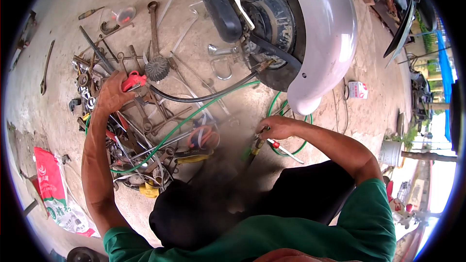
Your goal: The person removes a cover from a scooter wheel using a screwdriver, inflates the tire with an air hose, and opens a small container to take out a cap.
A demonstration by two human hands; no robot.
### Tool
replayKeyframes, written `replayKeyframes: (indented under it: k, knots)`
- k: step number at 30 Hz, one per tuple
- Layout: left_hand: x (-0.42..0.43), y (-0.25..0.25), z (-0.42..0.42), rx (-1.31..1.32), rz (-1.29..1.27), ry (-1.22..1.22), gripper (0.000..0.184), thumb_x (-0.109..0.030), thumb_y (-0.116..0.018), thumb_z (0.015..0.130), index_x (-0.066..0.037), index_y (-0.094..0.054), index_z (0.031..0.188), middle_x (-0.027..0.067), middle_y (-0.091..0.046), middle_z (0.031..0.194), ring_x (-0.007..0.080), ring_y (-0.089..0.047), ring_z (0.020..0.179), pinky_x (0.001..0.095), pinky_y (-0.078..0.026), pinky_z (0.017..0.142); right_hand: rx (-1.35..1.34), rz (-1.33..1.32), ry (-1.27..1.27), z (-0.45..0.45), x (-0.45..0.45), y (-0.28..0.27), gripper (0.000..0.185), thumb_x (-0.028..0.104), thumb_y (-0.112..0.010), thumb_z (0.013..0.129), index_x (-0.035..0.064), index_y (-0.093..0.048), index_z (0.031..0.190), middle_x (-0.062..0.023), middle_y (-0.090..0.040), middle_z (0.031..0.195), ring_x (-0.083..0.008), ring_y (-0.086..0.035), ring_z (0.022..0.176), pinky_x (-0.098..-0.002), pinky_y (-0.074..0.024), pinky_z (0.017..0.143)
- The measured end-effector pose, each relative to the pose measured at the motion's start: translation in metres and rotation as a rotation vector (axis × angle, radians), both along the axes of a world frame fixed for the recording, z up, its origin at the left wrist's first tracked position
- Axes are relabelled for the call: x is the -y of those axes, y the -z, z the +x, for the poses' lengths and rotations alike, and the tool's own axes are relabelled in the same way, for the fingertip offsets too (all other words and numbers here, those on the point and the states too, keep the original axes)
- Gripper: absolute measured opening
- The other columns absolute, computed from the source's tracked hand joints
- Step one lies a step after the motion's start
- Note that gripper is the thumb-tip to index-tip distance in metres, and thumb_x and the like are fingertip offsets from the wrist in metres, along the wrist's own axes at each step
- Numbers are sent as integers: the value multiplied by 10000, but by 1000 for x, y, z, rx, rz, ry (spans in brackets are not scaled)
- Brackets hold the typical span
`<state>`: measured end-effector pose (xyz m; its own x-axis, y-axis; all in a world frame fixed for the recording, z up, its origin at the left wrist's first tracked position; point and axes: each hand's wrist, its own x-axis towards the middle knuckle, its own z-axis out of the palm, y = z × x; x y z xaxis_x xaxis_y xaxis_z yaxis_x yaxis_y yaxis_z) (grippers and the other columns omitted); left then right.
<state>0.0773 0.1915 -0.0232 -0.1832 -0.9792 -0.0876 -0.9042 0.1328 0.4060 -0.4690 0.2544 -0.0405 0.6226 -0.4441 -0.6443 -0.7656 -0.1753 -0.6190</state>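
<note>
My left hand (114, 93) is at the upper left of the tool pile, its fingers closed around a red object (133, 81) beside a black cable. My right hand (275, 128) is right of centre, above the floor, its fingers pinched on a small dark tool with a yellowish part (257, 145). A red and white screwdriver (286, 151) lies just right of that tool. Between my hands a green cord (194, 114) crosses the pile of wrenches and pliers. Yellow-handled pliers (194, 156) lie near my knee.
A scooter wheel (269, 17) under a pale fender (330, 34) stands ahead, with a black cable (213, 98) running from it. A long wrench (154, 29) and a single wrench (47, 68) lie on the floor. A red and white bag (53, 184) is at the left, a small box (357, 90) at the right.
</note>
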Motion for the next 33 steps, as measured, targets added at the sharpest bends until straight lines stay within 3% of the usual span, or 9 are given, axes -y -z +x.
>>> replayKeyframes:
  k: [4, 7, 33]
  knots:
    - [-1, 3, 1, 0, -14, -4, 636, -213, -852, 686, 42, -586, 1204, 230, -596, 1109, 448, -609, 1061, 477, -500, 921, 21, -7, -7, -1, 0, 5, 297, 275, -605, 882, -14, -675, 880, -213, -657, 801, -377, -663, 793, -482, -491, 752]
    - [-1, 2, 1, 3, -7, -8, 629, -216, -850, 687, 40, -586, 1198, 227, -596, 1111, 447, -609, 1063, 478, -500, 924, -172, 138, -42, 6, 7, -2, 371, 274, -697, 922, 5, -718, 1177, -169, -727, 1142, -286, -689, 1101, -376, -518, 960]
    - [0, -3, -4, 23, 3, -8, 605, -230, -835, 691, 39, -586, 1171, 236, -599, 1098, 451, -610, 1062, 482, -496, 928, -163, 109, -46, 1, 3, -1, 369, 272, -710, 911, 15, -722, 1175, -161, -737, 1144, -274, -698, 1093, -366, -527, 945]
